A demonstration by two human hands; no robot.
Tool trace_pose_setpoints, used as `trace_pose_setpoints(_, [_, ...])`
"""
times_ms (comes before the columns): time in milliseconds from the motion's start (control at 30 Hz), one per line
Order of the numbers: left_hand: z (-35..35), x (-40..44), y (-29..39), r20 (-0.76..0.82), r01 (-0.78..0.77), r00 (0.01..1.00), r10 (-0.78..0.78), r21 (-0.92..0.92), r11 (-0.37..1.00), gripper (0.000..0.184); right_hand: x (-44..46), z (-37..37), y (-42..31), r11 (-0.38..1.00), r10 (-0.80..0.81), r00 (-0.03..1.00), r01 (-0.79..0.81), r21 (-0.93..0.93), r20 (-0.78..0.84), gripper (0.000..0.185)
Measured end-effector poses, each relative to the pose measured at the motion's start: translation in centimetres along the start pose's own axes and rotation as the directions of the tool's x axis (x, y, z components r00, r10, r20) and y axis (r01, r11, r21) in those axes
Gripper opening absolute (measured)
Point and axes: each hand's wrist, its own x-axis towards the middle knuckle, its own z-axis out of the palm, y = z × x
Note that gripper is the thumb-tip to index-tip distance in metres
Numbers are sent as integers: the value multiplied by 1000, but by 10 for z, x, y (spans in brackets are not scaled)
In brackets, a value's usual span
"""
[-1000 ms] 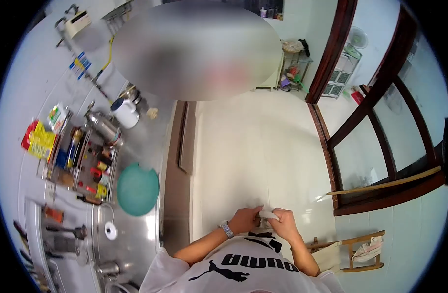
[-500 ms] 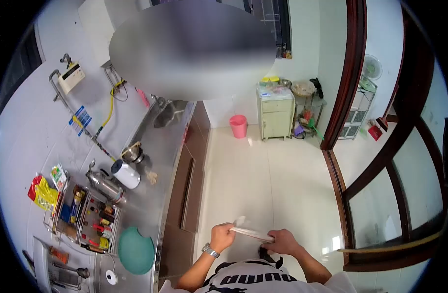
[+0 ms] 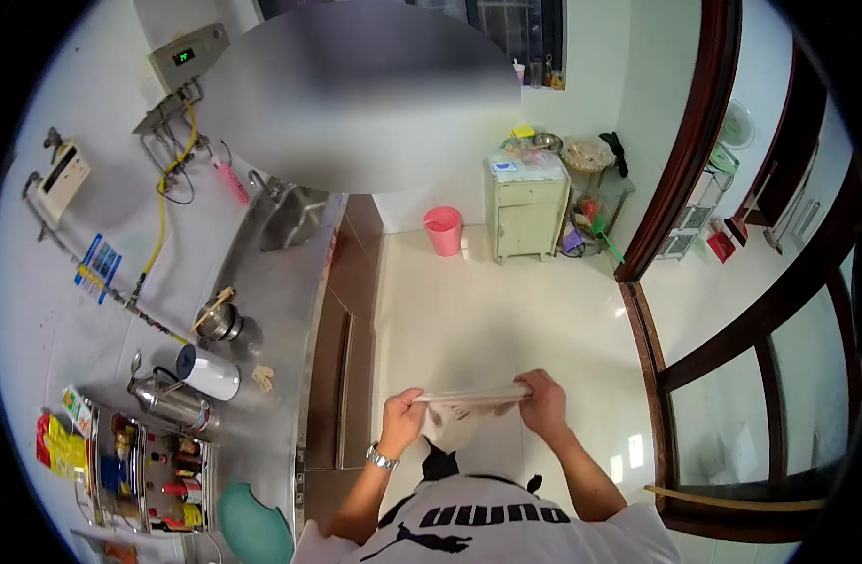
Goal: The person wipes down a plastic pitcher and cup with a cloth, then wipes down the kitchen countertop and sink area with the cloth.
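A thin, see-through whitish plastic bag (image 3: 461,418) is stretched between my two hands above the floor. My left hand (image 3: 402,420), with a metal watch at the wrist, is closed on one end of its upper edge. At the other end, the fingers of my right hand (image 3: 544,404) pinch the same edge. The bag's lower part hangs down toward my shirt, and the floor shows faintly through it.
On the left, a steel counter (image 3: 271,310) carries a white kettle (image 3: 208,372), a metal flask (image 3: 168,399), stacked bowls (image 3: 219,320), a spice rack (image 3: 149,470) and a green board (image 3: 252,526). Ahead stand a pink bin (image 3: 443,232) and a cabinet (image 3: 528,211). A sliding door (image 3: 760,348) is right.
Both hands have moved up and forward, away from my body. The bag, earlier a narrow band, now hangs spread below its edge. My view has shifted, with the counter sliding left.
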Motion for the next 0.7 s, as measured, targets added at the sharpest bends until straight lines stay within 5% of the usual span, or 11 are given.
trace_pose_setpoints(133, [-19, 88, -11, 60, 3, 998, 2, -73, 997, 17, 52, 33, 12, 988, 150, 980, -152, -8, -133, 32])
trace_pose_setpoints(200, [-35, 128, -21, 87, -119, 988, 126, -74, 990, 19, 75, 46, 20, 980, 198, 978, -196, 39, -61, 33])
trace_pose_setpoints(300, [-56, 186, -15, 72, -67, 995, 73, -76, 995, 18, 109, 66, 21, 638, 528, 830, -528, 561, 181, 24])
trace_pose_setpoints(367, [-63, 222, -13, 76, -12, 997, 35, -278, 961, 19, 131, 78, 18, 569, 560, 809, -533, 626, 179, 22])
trace_pose_setpoints(467, [-72, 269, -17, 95, 32, 995, -13, -210, 977, 19, 161, 95, 45, 445, 536, 807, -519, 730, 247, 20])
trace_pose_setpoints(533, [-73, 295, -21, 102, 86, 993, -65, -217, 972, 20, 194, 101, 53, 132, 657, 685, -516, 846, 314, 24])
trace_pose_setpoints(600, [-75, 323, -23, 97, 132, 989, -113, -219, 967, 21, 234, 107, 57, 130, 682, 637, -589, 798, 359, 28])
trace_pose_setpoints(667, [-77, 348, -22, 60, 21, 998, -15, -101, 995, 20, 293, 111, 36, 118, 527, 753, -524, 844, 393, 20])
trace_pose_setpoints(700, [-79, 361, -18, 35, 38, 999, -35, -96, 995, 20, 317, 116, 48, 86, 526, 728, -560, 824, 439, 24])
